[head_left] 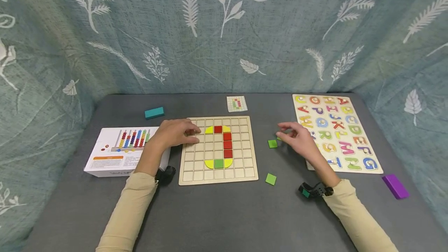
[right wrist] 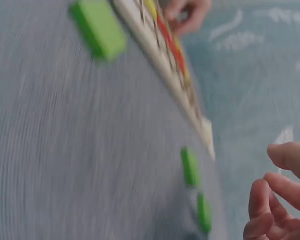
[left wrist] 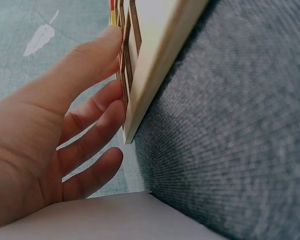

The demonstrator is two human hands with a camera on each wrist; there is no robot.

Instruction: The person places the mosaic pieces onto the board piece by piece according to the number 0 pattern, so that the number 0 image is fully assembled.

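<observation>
A wooden grid board point(head_left: 194, 176) lies mid-table, bearing red, yellow and green tiles in a ring shape that lacks tiles along its left side. My left hand point(head_left: 175, 132) is at the board's left edge, fingers loosely bent; in the left wrist view its thumb point(left wrist: 85, 65) lies against the grid. To the right of the board my right hand point(head_left: 299, 140) hovers with thumb and fingers apart, nothing between them. Under its fingertips is a green square tile point(head_left: 279, 138), partly hidden. Another green tile point(head_left: 272, 144) lies beside it, and a third green tile point(head_left: 271, 179) is nearer me.
A small pattern card point(head_left: 237, 104) lies behind the board. An alphabet puzzle board point(head_left: 364, 154) is at the right, with a purple block point(head_left: 395, 186) by its corner. At the left are a white abacus box point(head_left: 94, 166) and a teal block point(head_left: 154, 113). A curtain point(head_left: 210, 65) hangs behind.
</observation>
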